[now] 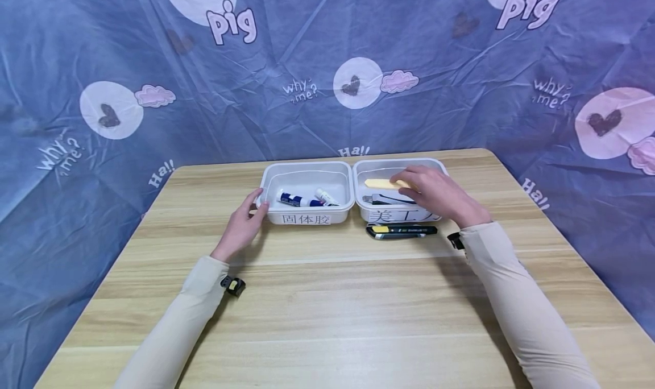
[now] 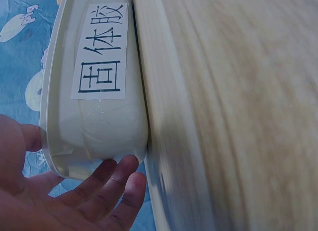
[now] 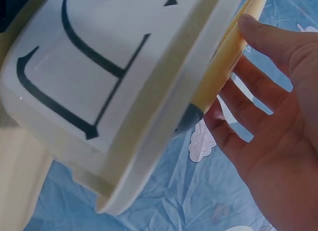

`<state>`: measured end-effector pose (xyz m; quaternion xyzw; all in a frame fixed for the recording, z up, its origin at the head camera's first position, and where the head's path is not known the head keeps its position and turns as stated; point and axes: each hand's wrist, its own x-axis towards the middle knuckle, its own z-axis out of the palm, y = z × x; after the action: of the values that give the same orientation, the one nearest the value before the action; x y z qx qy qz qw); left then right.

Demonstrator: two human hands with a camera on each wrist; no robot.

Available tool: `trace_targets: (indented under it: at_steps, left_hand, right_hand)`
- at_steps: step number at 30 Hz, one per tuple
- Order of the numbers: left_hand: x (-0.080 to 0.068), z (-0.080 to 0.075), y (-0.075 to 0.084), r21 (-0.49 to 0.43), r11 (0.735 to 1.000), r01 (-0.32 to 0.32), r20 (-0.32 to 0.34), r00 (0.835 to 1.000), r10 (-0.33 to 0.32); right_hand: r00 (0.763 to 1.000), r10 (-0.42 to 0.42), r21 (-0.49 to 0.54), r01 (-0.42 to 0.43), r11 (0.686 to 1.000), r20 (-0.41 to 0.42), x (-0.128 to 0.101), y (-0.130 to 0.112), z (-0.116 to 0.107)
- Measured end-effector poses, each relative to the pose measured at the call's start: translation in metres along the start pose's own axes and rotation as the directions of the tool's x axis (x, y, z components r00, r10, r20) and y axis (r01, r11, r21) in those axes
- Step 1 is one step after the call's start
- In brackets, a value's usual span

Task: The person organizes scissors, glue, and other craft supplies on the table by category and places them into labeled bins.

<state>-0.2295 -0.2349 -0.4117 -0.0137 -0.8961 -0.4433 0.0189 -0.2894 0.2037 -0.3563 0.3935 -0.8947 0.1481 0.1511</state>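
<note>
My right hand (image 1: 435, 190) pinches a yellow utility knife (image 1: 381, 183) between thumb and fingers, over the right white box (image 1: 358, 170). The knife's dark grey end (image 3: 191, 117) shows close to the box rim in the right wrist view. Inside that box lies at least one dark utility knife (image 1: 389, 199), partly hidden by my hand. My left hand (image 1: 241, 224) touches the left end of the left white box (image 1: 262, 178), its fingers fairly straight along the wall. Several glue sticks (image 1: 291, 199), blue and white, lie in the left box.
A black and yellow utility knife (image 1: 401, 231) lies on the wooden table (image 1: 327, 309) just in front of the right box. Both boxes stand side by side with paper labels (image 1: 307, 219) on their fronts. A blue printed cloth (image 1: 286, 42) hangs behind the table.
</note>
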Motion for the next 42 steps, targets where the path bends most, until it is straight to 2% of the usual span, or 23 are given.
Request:
trace_targets:
  at_steps: [9, 21, 42]
  left_hand:
    - [-0.001, 0.000, 0.002, -0.003, 1.000, -0.002, 0.006, 1.000, 0.002]
    - [-0.001, -0.001, 0.002, -0.006, 1.000, 0.003, 0.007, 1.000, -0.003]
    - [-0.001, -0.001, 0.002, -0.016, 1.000, 0.011, 0.010, 1.000, -0.011]
  right_hand:
    - [0.997, 0.058, 0.023, -0.060, 0.998, 0.058, -0.002, 0.005, 0.005]
    - [0.992, 0.103, 0.057, -0.107, 0.993, 0.075, -0.004, 0.012, 0.011]
    - [0.986, 0.104, 0.075, -0.114, 0.991, 0.130, -0.003, 0.012, 0.011]
